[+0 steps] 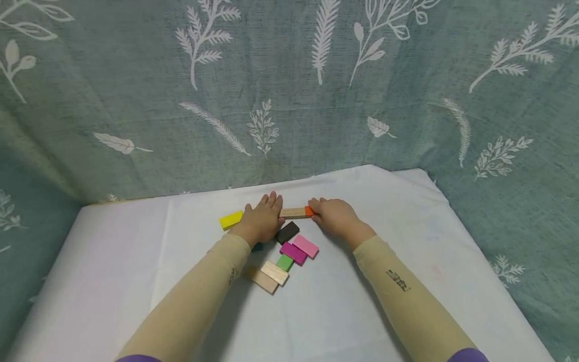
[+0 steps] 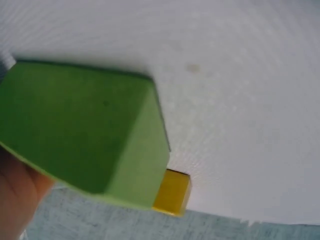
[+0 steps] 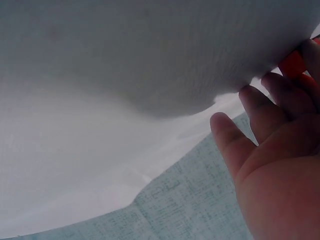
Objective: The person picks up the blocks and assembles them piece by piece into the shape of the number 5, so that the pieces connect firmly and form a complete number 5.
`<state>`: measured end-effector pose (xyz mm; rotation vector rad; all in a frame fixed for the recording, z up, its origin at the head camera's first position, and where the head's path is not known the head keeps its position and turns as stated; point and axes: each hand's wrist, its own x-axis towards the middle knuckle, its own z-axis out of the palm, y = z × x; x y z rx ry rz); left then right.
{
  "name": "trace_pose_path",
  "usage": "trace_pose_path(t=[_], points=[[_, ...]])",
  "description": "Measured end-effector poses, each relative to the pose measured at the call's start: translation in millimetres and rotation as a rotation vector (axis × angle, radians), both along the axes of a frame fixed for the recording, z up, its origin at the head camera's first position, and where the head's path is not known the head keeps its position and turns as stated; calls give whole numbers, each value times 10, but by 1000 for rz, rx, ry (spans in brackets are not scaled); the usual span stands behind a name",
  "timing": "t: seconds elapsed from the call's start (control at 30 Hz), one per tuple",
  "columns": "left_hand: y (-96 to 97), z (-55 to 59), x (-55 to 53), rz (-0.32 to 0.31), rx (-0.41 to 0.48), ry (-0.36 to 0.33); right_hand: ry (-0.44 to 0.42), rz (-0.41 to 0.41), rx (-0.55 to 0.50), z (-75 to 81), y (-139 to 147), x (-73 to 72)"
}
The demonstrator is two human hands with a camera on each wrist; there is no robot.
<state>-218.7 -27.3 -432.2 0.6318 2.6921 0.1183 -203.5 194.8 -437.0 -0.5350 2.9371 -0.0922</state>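
Note:
My left hand (image 1: 264, 217) lies with fingers stretched forward at the left end of a natural wood block (image 1: 292, 213). In the head view its fingers hide whatever is under them. My right hand (image 1: 334, 217) pinches a small orange block (image 1: 309, 211) against the wood block's right end. In the right wrist view the orange block (image 3: 293, 64) shows by the fingers, whose tips are at the white cloth. A green block (image 2: 75, 120) looms large in the left wrist view, with a yellow block (image 2: 173, 192) behind it.
Left of the left hand lies the yellow block (image 1: 231, 220). Nearer are black (image 1: 287, 233), pink (image 1: 305, 246), magenta (image 1: 293, 253), green (image 1: 285, 262) and pale wood (image 1: 275, 273) blocks, plus a tan one (image 1: 262, 279). A teal block (image 1: 258, 247) is partly under the left wrist. Patterned curtains (image 1: 280, 125) border the table.

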Motion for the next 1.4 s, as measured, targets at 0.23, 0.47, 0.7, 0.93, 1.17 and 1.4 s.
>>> trace_pose_path(t=[0.23,0.47,0.7,0.93,1.17,1.4], points=[[-226,176,52,12,140,25,-58,-35,-65,108,57,28],[-745,346,295,-32,192,28,-27,13,-60,293,76,211],[-1018,201,349,29,199,98,12,174,-18,273,-186,513],[-1180,121,265,78,183,189,-76,200,29,163,-392,834],[-1146,172,272,95,150,216,-31,215,9,99,-422,1052],[-1191,154,91,60,193,77,-62,268,5,105,-530,1273]])
